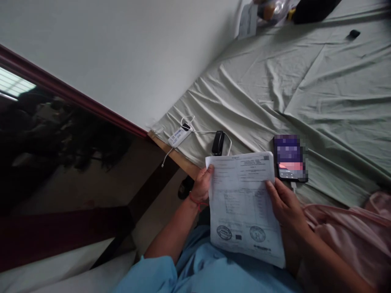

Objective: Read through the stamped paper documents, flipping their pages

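Observation:
A printed paper document with two round stamps near its lower edge is held up over my lap. My left hand pinches its left edge, the thumb lying on the front. On the opposite side my right hand grips the right edge, also with its thumb in front; the other fingers are partly hidden behind the sheet. Just beyond the right hand, a phone with a lit, blurred screen lies on the bed, a white cable plugged into its lower end. Behind the paper's top edge stands a black stapler-like object.
A pale green sheet covers the bed, its wooden edge running along the left. A white labelled strip with a cable lies near the wall. Pink cloth is bunched at right. A small black object lies farther back.

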{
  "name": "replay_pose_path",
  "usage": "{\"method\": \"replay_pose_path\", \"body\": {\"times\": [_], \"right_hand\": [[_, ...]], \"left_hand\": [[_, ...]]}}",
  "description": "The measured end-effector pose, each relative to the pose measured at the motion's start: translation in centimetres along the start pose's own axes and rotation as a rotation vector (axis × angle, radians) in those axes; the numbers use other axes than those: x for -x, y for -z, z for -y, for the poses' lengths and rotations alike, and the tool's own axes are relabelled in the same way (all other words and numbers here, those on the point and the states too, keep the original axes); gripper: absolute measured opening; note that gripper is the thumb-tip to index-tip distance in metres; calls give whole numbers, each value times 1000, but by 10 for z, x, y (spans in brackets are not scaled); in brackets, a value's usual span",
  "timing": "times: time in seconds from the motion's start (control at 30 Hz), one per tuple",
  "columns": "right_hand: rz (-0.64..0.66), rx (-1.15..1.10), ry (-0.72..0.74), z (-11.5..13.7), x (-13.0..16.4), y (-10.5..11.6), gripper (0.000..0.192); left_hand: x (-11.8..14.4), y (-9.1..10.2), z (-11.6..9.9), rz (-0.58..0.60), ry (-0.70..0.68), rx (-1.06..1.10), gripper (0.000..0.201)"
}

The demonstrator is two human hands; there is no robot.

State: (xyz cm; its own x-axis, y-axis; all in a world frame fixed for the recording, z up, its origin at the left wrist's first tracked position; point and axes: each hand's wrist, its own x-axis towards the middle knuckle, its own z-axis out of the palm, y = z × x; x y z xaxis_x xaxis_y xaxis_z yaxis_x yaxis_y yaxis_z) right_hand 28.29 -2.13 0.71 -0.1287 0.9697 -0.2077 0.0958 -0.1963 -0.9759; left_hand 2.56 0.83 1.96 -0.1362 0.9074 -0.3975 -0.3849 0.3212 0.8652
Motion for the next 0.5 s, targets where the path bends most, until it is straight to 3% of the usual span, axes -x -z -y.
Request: {"method": "replay_pose_path", "body": {"times": [0.27, 0.4, 0.5], "right_hand": [[20, 166, -70, 3, -1, -3, 41], [-1, 180, -143, 5, -6, 2, 42], [-1, 100, -197, 6, -9, 5, 41]], "left_hand": [[-16, 10, -6, -70, 191, -66, 35], [-27, 13, -9, -29, 149, -245, 34], [-37, 15, -14, -75, 96, -444, 28]]}}
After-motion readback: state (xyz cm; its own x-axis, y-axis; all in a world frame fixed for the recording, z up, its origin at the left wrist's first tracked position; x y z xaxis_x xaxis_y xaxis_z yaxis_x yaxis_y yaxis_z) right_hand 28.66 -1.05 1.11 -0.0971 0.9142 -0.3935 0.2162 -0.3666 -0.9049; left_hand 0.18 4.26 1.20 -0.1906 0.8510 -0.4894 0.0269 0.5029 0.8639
